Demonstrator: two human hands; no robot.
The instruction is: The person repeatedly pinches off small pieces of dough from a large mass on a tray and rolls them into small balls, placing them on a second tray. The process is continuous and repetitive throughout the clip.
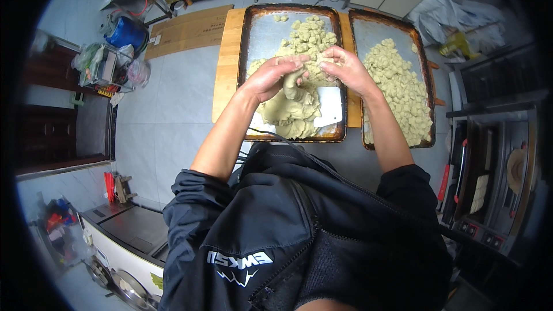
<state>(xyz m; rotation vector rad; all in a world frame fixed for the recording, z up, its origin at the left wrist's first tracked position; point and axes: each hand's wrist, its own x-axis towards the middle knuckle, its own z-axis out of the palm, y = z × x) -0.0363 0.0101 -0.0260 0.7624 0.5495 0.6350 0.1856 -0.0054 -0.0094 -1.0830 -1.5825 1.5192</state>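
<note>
My left hand is closed around the upper end of a strand of pale green dough, which rises from a large dough mass. Close to its right, my right hand has thumb and fingers pinched on a small dough piece. Both hands are over a metal baking tray with browned edges. Small torn dough lumps are heaped behind them. A white plastic dough scraper lies right of the mass, partly against it.
A second baking tray at the right holds a big heap of dough lumps. Both trays rest on wooden supports. Flattened cardboard lies on the floor at the left. A dark cable crosses the near tray edge. An oven stands far right.
</note>
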